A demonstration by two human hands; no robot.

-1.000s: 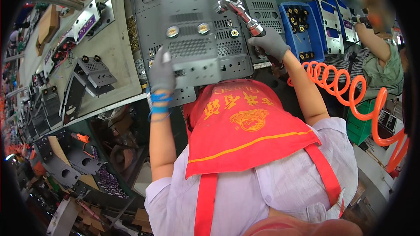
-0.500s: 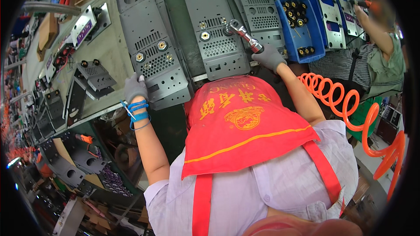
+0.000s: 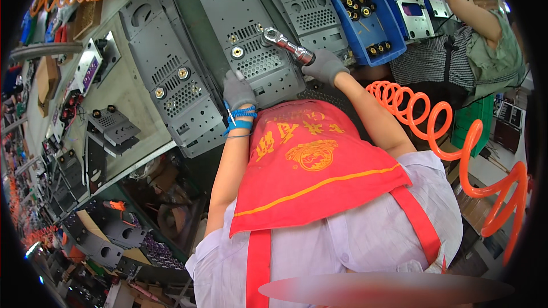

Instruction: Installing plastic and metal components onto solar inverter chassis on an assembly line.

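My right hand (image 3: 325,67), in a grey glove, is closed round the dark grip of a chrome ratchet wrench (image 3: 291,48). The wrench's round head sits over the right side of the middle grey metal panel (image 3: 264,64), hiding what is beneath it. A brass-centred nut fitting (image 3: 237,52) shows on that panel, left of the wrench. At the panel's lower left edge is my gloved left hand (image 3: 238,90), fingers closed about the edge, a blue coiled band at its wrist. The left panel (image 3: 188,115) carries two similar fittings.
Another perforated panel (image 3: 314,17) lies to the right. Beyond it stands a blue bin (image 3: 394,51) of black and brass fittings. An orange coiled hose (image 3: 425,117) hangs at my right, near another person's arm (image 3: 476,17). Bracket assemblies (image 3: 114,126) rest on the bench's left.
My left hand has moved right, from the left panel's edge to the middle panel's edge. The view has shifted, and the wrench stays over the middle panel in my right hand.
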